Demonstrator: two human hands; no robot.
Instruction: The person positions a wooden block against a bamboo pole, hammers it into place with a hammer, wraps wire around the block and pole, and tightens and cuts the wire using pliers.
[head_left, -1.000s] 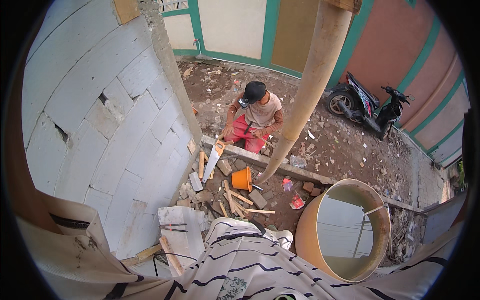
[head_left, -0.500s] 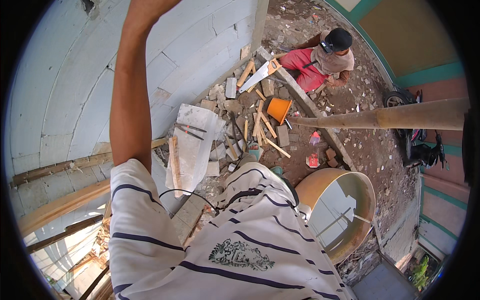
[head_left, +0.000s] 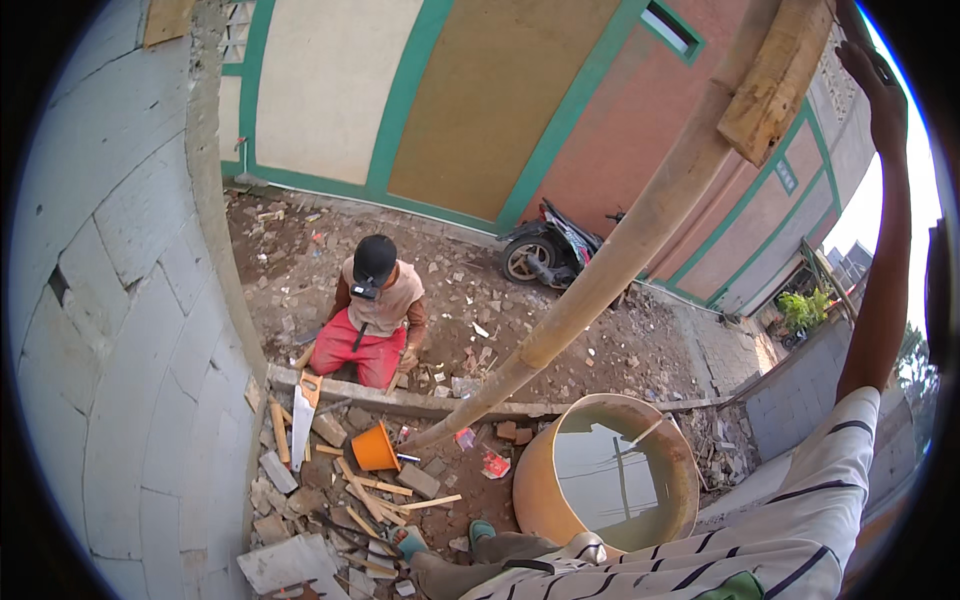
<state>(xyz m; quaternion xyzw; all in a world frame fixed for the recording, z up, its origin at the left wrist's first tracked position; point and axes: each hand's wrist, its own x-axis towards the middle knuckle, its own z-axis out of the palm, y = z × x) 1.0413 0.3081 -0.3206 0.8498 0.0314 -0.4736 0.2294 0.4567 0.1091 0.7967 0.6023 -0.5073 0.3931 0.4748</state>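
My right hand [head_left: 878, 85] is raised high at the upper right, the arm stretched up from a striped white sleeve. Its fingers are around a dark, narrow bar [head_left: 852, 22] that runs past the rim of the view; part of the grip is hidden. Just left of the hand, the squared end of a wooden beam [head_left: 765, 110] lies against a thick bamboo pole [head_left: 590, 290]. The pole slants down to the rubble near an orange bucket [head_left: 373, 447]. My left hand is out of sight.
A co-worker [head_left: 375, 310] kneels behind a low concrete curb. A handsaw [head_left: 303, 420] leans by the block wall [head_left: 140, 350]. Wood strips [head_left: 375, 490] lie among rubble. A round tub of water [head_left: 532, 480] stands beside my feet. A motorbike [head_left: 545, 250] is parked behind.
My view has turned to the right and upward. The raised left arm has left the picture, and my raised right arm and the beam's end have come into it.
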